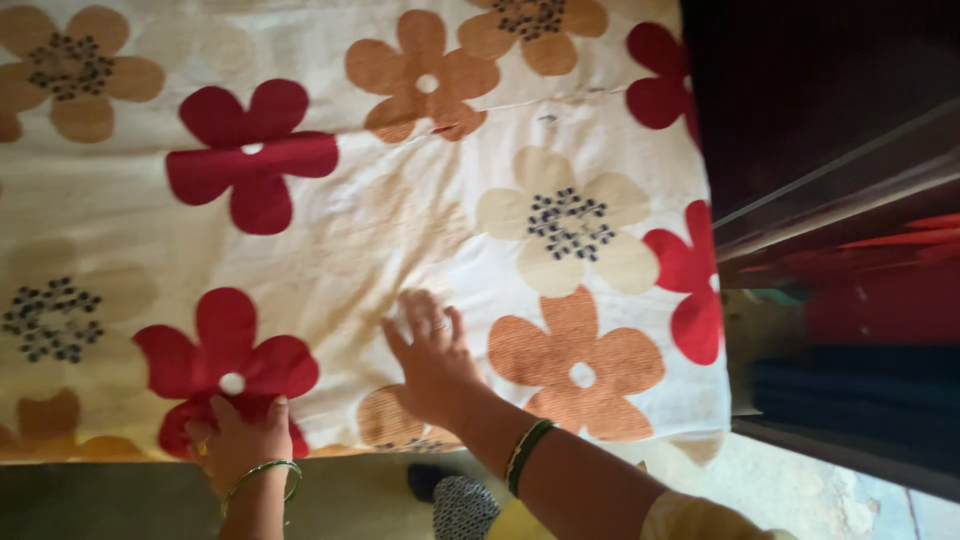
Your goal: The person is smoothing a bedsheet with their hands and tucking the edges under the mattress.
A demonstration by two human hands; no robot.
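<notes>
A cream bedsheet [380, 210] printed with large red, orange and beige flowers covers the surface before me. My right hand [430, 355] lies flat on it, fingers spread, pressing the cloth beside an orange flower; a ring and green bangles show. My left hand [240, 435] pinches the sheet's near edge at a red flower, with a thin green bangle on the wrist.
Dark wooden furniture [830, 120] stands along the right side of the sheet, with red and dark cloth [870, 300] below it. A strip of floor [800, 490] shows at the bottom right. A patterned foot or slipper [465, 505] is near my right arm.
</notes>
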